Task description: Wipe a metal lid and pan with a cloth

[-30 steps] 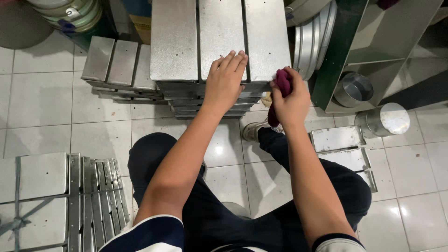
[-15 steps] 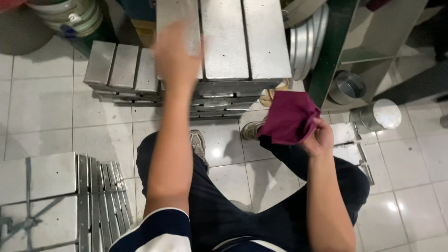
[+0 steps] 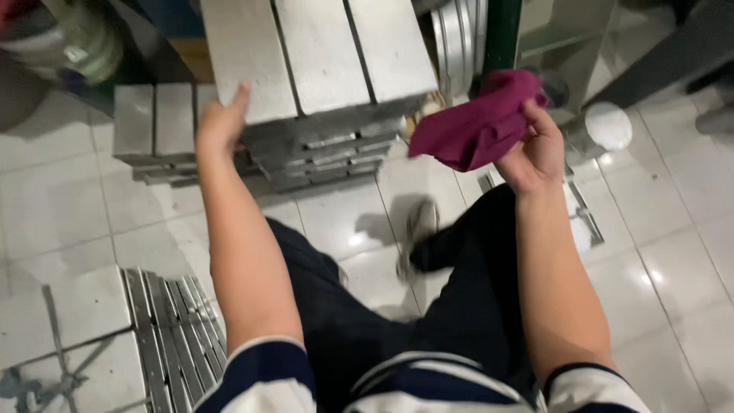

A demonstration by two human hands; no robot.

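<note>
My left hand (image 3: pixel 222 122) grips the left front corner of the top metal tray (image 3: pixel 317 53) on a tall stack of flat grey metal trays (image 3: pixel 329 149) in front of me. My right hand (image 3: pixel 535 149) is raised to the right of the stack and holds a crumpled maroon cloth (image 3: pixel 474 122) clear of the trays. My dark trousers and one shoe (image 3: pixel 417 229) show below on the white tiled floor.
A lower stack of metal trays (image 3: pixel 153 126) sits left of the tall one. More trays stand on edge at the lower left (image 3: pixel 164 336). Round metal pans (image 3: pixel 459 42) lean behind a green post (image 3: pixel 501 34). A round tin (image 3: pixel 604 126) lies at right.
My left hand slid from the stack's right side to its left front corner. My right hand drew back from the stack, and the bunched cloth opened out in it.
</note>
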